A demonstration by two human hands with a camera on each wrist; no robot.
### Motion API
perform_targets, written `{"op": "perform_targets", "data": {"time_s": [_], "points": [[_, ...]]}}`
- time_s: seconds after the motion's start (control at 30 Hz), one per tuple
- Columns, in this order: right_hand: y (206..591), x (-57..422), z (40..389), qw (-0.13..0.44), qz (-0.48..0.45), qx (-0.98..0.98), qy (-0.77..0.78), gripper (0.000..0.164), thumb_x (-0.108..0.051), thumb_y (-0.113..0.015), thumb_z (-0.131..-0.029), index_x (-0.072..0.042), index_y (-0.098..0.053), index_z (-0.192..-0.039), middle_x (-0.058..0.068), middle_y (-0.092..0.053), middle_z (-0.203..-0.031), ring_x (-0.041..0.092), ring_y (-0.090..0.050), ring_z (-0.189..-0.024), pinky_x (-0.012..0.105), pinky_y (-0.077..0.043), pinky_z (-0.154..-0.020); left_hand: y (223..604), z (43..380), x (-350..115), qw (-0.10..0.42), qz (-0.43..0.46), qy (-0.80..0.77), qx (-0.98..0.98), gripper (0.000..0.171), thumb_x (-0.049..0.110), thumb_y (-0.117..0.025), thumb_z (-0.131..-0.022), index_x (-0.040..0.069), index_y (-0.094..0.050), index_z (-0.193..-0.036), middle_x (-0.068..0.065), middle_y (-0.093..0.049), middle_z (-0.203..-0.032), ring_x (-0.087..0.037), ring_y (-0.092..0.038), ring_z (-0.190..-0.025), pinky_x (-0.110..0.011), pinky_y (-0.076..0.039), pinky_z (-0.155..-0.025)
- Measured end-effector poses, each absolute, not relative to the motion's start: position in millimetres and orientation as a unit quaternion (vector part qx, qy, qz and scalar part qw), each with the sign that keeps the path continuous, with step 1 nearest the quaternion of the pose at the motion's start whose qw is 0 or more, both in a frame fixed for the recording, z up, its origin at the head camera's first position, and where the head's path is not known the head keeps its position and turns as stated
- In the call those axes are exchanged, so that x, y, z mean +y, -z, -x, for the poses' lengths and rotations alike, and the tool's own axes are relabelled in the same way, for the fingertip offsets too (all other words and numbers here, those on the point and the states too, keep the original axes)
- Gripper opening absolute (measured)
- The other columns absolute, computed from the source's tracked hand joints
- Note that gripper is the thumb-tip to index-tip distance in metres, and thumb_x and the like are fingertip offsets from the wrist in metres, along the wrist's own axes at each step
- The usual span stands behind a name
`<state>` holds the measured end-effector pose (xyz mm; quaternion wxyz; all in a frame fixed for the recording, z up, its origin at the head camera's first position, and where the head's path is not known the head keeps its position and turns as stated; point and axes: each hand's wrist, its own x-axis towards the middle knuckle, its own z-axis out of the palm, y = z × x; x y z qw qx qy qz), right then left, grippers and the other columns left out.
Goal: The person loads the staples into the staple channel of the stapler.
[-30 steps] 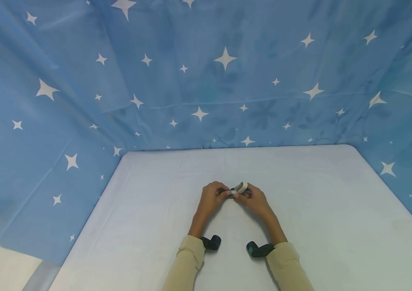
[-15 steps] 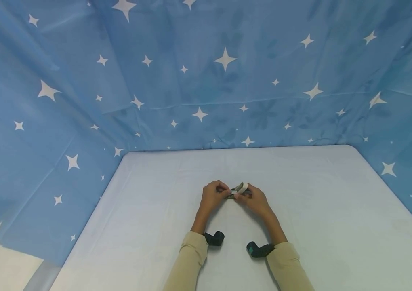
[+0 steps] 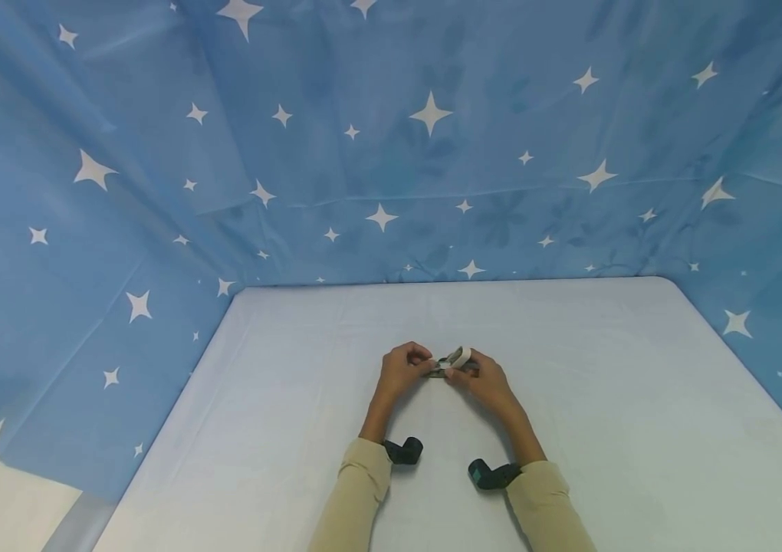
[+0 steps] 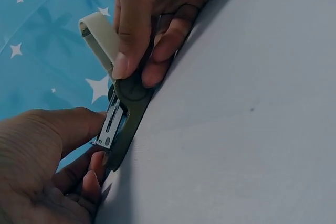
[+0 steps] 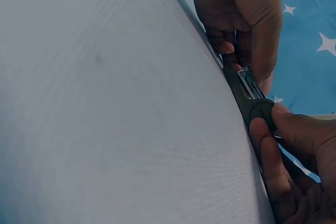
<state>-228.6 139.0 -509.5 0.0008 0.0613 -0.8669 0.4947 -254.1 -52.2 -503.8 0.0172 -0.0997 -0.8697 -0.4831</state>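
Between both hands is a small stapler (image 3: 442, 366) with a dark green base (image 4: 129, 129) and a cream top arm (image 4: 102, 39) swung up. Its metal staple channel (image 4: 109, 125) lies exposed above the base. My right hand (image 3: 486, 381) grips the round hinge end, thumb on one side and curled fingers on the other, as the right wrist view shows. At the front end, my left hand (image 3: 399, 373) pinches with the thumb by the channel's tip and fingers beneath. The left fingertips are partly hidden behind the stapler.
A white-covered table (image 3: 280, 383) lies under the hands. Blue star-patterned cloth (image 3: 391, 153) hangs behind it and along both sides. A dark wrist camera is strapped at each tan sleeve's cuff, the left one (image 3: 405, 451) and the right one (image 3: 491, 474).
My left hand and forearm have shifted slightly, with small finger movements at the stapler's front end. The right hand keeps its grip, and the cream arm stays raised.
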Motion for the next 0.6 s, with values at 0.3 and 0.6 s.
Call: {"op": "perform_targets", "data": {"time_s": [0.3, 0.6], "points": [[510.6, 140.5, 228.3, 0.008, -0.063, -0.868, -0.493, 0.028, -0.024, -0.074, -0.087, -0.008, -0.065, -0.109, 0.01, -0.067, -0.092, 0.015, -0.051, -0.071, 0.03, -0.04, -0.068, 505.7, 251.9, -55.6, 0.024, 0.113, 0.488, -0.865, 0.012, 0.018, -0.071, -0.089, 0.011, -0.072, -0.098, -0.004, -0.071, -0.089, -0.012, -0.062, -0.082, -0.027, -0.05, -0.074], [514.2, 138.0, 229.9, 0.032, -0.08, -0.86, -0.503, 0.028, -0.023, -0.074, -0.087, -0.01, -0.068, -0.112, 0.013, -0.073, -0.104, 0.016, -0.069, -0.079, 0.041, -0.052, -0.082, 512.8, 248.4, -65.8, 0.033, 0.141, 0.452, -0.88, 0.023, 0.021, -0.078, -0.084, 0.01, -0.072, -0.103, -0.005, -0.07, -0.099, -0.011, -0.06, -0.083, -0.023, -0.048, -0.073]]}}
